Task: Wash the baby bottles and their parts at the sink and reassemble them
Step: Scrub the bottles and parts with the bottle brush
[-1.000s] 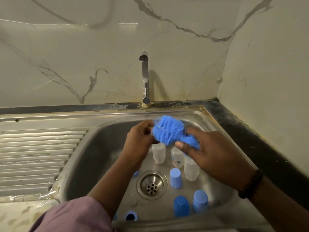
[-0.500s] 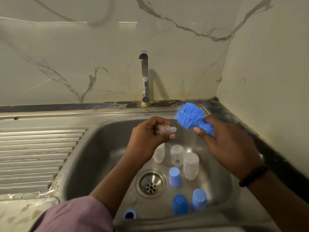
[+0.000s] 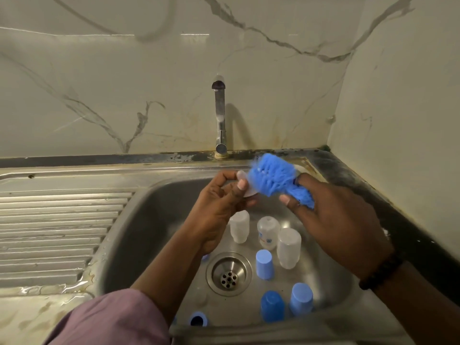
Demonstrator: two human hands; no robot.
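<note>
My left hand (image 3: 219,202) pinches a small clear bottle teat (image 3: 245,185) above the steel sink (image 3: 149,220). My right hand (image 3: 331,220) grips a blue bristle brush (image 3: 273,179), whose bristles touch the teat. Below, three clear bottles (image 3: 288,247) stand upside down on the sink floor. Three blue caps (image 3: 265,265) stand near the drain (image 3: 229,273). A blue screw ring (image 3: 198,319) lies at the sink's front edge.
The tap (image 3: 220,115) stands at the back, with no water running. A ribbed wet drainboard (image 3: 57,232) lies to the left. Marble walls close off the back and right. A purple sleeve (image 3: 107,319) covers my left forearm.
My right hand drew the brush away to the right, then brought it back against the teat. My left hand lifted slightly and turned the teat toward the bristles.
</note>
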